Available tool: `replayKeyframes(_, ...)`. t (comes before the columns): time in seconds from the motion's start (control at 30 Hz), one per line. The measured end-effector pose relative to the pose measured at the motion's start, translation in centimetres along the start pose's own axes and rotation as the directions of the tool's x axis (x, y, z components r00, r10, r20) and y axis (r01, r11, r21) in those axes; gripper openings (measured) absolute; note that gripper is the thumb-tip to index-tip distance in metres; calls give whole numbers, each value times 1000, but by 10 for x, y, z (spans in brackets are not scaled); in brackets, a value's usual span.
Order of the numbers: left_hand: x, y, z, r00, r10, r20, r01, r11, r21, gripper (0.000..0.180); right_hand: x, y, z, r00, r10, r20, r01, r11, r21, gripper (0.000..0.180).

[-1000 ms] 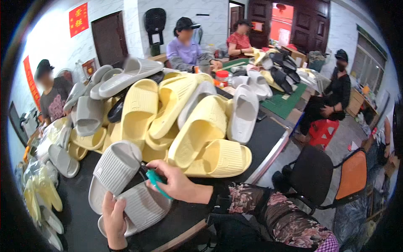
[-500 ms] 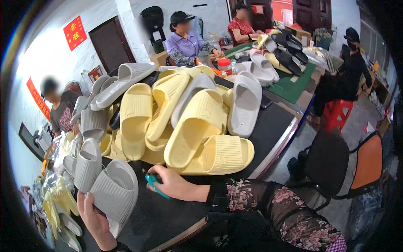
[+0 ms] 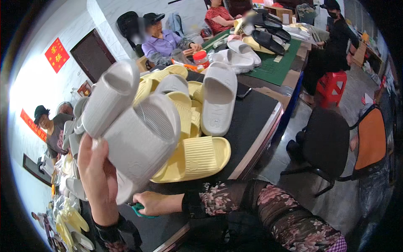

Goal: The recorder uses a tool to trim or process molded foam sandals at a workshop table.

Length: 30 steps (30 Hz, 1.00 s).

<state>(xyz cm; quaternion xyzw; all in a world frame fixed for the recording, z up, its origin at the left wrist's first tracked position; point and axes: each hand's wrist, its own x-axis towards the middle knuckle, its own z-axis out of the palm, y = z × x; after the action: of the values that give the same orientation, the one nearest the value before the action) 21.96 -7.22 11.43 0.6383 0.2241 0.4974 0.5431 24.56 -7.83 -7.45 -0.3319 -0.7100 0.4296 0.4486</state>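
Note:
My left hand [image 3: 100,176] is closed on a pair of light grey slide slippers [image 3: 140,134], held up side by side, with ribbed straps toward me. They cover part of the pile behind. My right hand [image 3: 155,203] is low over the dark table, just below the raised pair, with its fingers wrapped round a small teal-handled tool [image 3: 142,211]; its working end is hidden. Beyond my right hand lies a pale yellow slipper [image 3: 195,159] with a ribbed strap. A grey slipper [image 3: 219,98] leans at the right of the pile, beside more yellow ones [image 3: 180,111].
Bagged slippers [image 3: 69,220] lie at the left. A green mat [image 3: 275,69] at the back holds black and white slippers. A dark phone [image 3: 244,93] rests near the table's right edge. An orange-backed chair [image 3: 369,136] and red stool [image 3: 332,88] stand right. Several people sit around.
My left hand has lifted the grey pair up and to the right, in front of the pile. My right hand has moved down and left with the teal-handled tool. The whole view has shifted.

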Motion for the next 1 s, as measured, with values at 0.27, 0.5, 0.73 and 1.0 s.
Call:
replayKeyframes(0.27, 106, -39, 31, 994, -40, 99, 2, 936, 352, 45, -9, -15, -3, 998, -32, -57, 27, 995, -95, 32)
replayKeyframes(0.5, 102, -52, 30, 997, -11, 74, -24, 891, 454, 62, -13, -13, -2, 991, -99, -95, 92, 993, -77, 31)
replayKeyframes(0.73, 72, -35, 44, 940, 305, 155, -338, 758, 557, 49, 19, 85, 36, 967, -245, 71, 255, 931, -262, 36)
replayKeyframes(1.0, -61, 16, 55, 840, 91, 535, 72, 958, -277, 17, -10, -29, -15, 934, 343, 102, -331, 936, -118, 46)
